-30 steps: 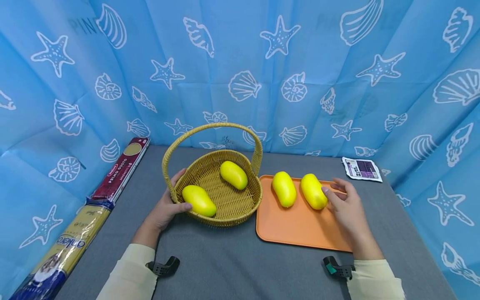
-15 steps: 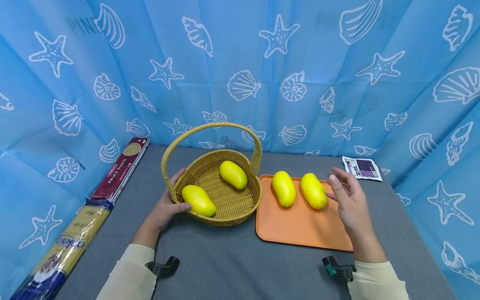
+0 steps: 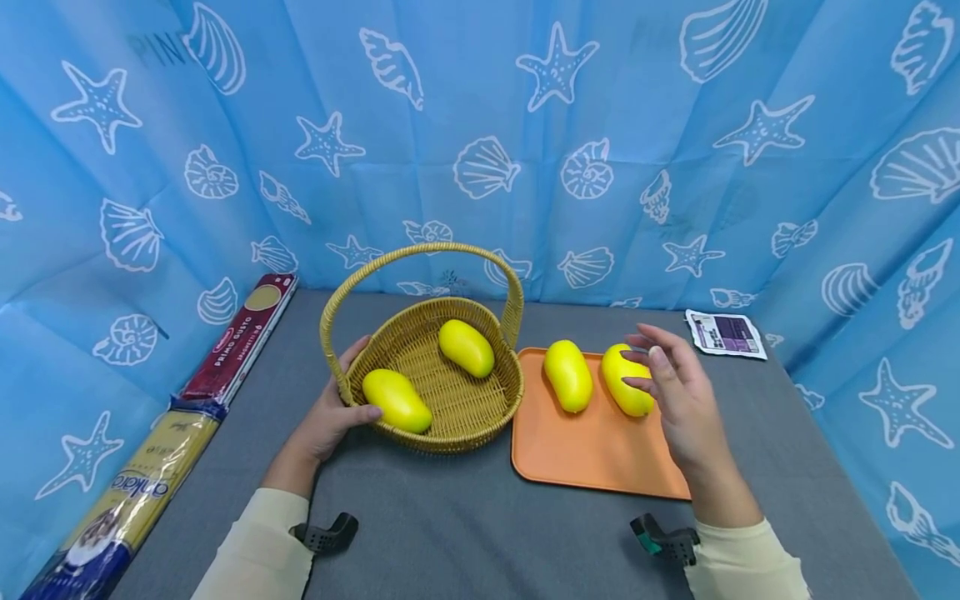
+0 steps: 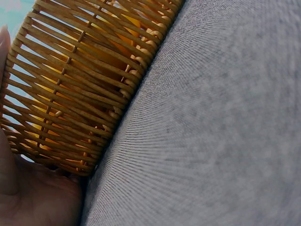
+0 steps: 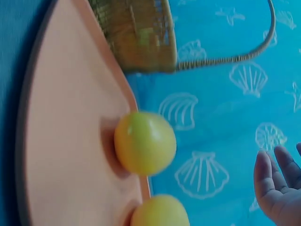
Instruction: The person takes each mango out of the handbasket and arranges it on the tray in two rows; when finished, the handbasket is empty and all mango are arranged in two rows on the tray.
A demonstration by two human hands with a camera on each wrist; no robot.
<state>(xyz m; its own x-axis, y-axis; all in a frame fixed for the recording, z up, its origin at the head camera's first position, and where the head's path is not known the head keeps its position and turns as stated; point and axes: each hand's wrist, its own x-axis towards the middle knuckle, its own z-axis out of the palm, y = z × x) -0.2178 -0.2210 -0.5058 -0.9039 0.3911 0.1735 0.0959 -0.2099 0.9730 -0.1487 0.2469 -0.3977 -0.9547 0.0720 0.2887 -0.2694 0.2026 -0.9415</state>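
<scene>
Blue curtain [image 3: 435, 100] with white shell and starfish prints stands behind a grey cloth-covered table [image 3: 465, 533]. Right hand [image 3: 684, 408]: fingers parted and loosely bent, thumb apart, grasping nothing. In the head view it overlaps the right-hand tray fruit [image 3: 632, 402]; the right wrist view shows a gap between hand and fruit. Left hand [image 3: 335, 419]: grasps the left side of the wicker basket [image 3: 480, 437], thumb at the near rim, fingers along the outer wall. Basket: upright on the table, handle raised, holding two yellow fruits, one near-left [image 3: 397, 402] against the wall, one far-right [image 3: 467, 348]. Orange tray [image 3: 592, 458]: just right of the basket, carrying the right-hand tray fruit and the left-hand tray fruit [image 3: 567, 377], side by side and apart. Outer positions: red spaghetti pack [image 3: 240, 337] and yellow-and-blue pack [image 3: 135, 492] along the left edge; white-and-purple sachet [image 3: 725, 335] at far right, beyond the tray.
</scene>
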